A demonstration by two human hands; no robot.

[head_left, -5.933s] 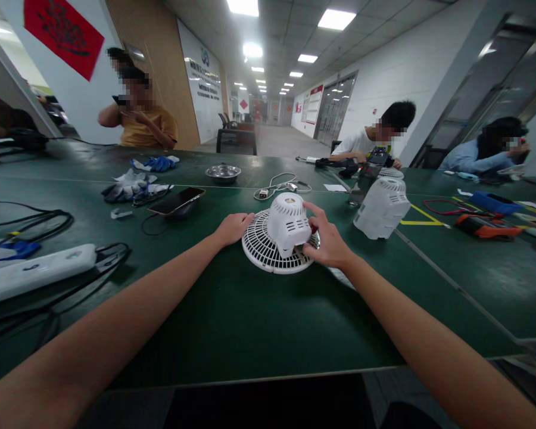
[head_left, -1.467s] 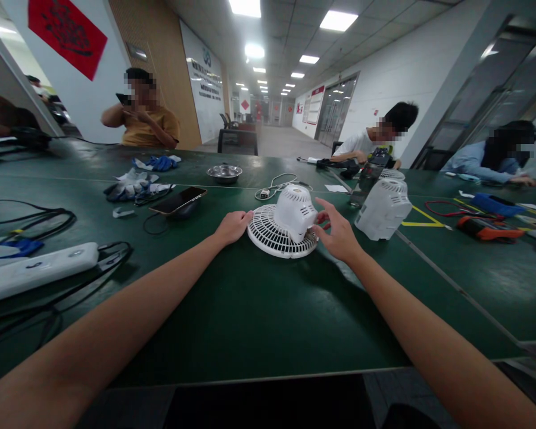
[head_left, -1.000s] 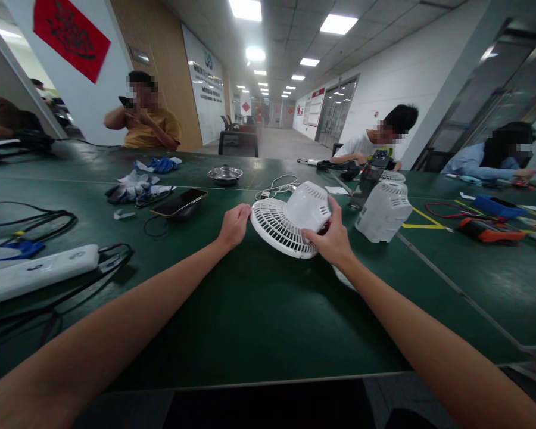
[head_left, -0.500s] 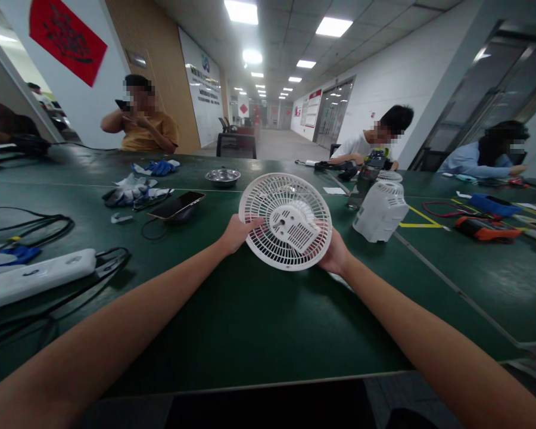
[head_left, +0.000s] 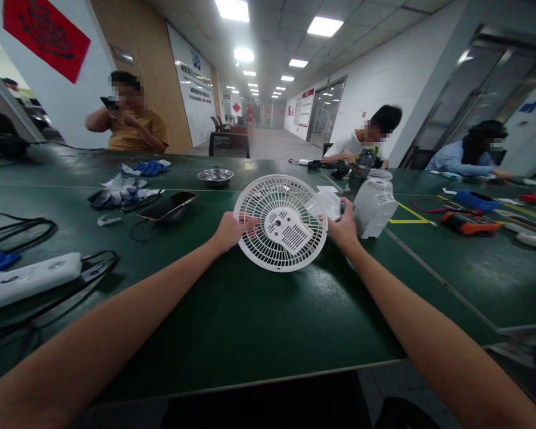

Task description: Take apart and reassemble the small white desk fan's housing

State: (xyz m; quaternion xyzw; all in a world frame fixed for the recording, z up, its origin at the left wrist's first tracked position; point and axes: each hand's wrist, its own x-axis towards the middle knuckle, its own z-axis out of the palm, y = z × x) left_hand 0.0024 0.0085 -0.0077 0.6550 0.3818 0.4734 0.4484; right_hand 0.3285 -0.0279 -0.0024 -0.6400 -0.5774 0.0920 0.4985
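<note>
A round white fan grille [head_left: 290, 231], with spokes and a slotted plate at its middle, is tilted up above the green table. On its left rim my left hand [head_left: 230, 232] is closed, thumb over the spokes. My right hand [head_left: 345, 229] grips a white slotted plastic cover [head_left: 329, 204] just beyond the grille's right rim; the grille partly hides this piece. Close to the right hand a white plastic fan housing [head_left: 375, 205] stands on the table.
Left on the green table [head_left: 259, 333] lie a white power strip [head_left: 36, 277] with black cables, a phone [head_left: 167, 207] and gloves [head_left: 120, 190]. A metal bowl [head_left: 215, 176] sits further back. An orange multimeter [head_left: 470, 224] lies right. Several people sit around the table.
My right hand has moved right, bringing the white cover out from behind the grille. The left hand keeps its hold on the rim. The view has shifted slightly.
</note>
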